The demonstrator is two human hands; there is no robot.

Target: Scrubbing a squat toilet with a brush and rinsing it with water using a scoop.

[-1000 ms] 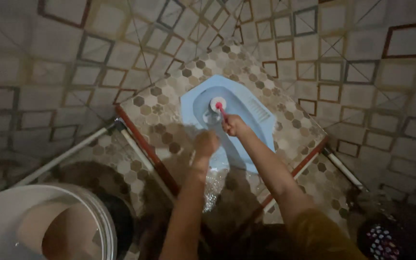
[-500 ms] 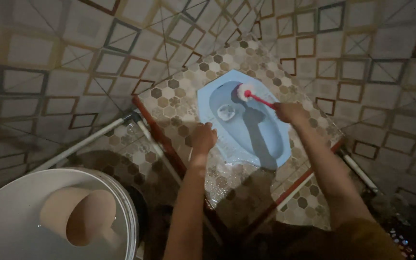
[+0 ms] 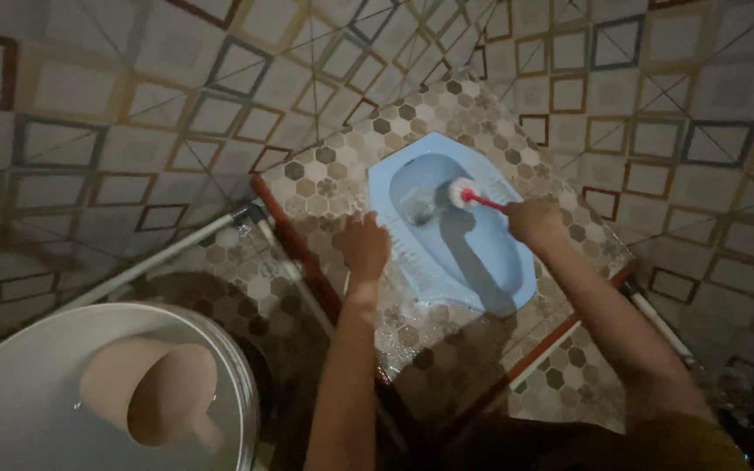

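On the hexagon-tiled platform (image 3: 325, 187), the right hand (image 3: 531, 218) gripped a red-handled white toilet brush (image 3: 473, 197), head pointing left into the blue squat pan (image 3: 490, 262); the left hand (image 3: 366, 245) rested curled.

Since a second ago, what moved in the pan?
The right hand swung the brush from the drain hole out to the pan's right inner wall, then back toward the hole. It kept its grip on the red handle throughout. The left hand shifted onto the pan's left edge. Bucket and floating jug stayed put.
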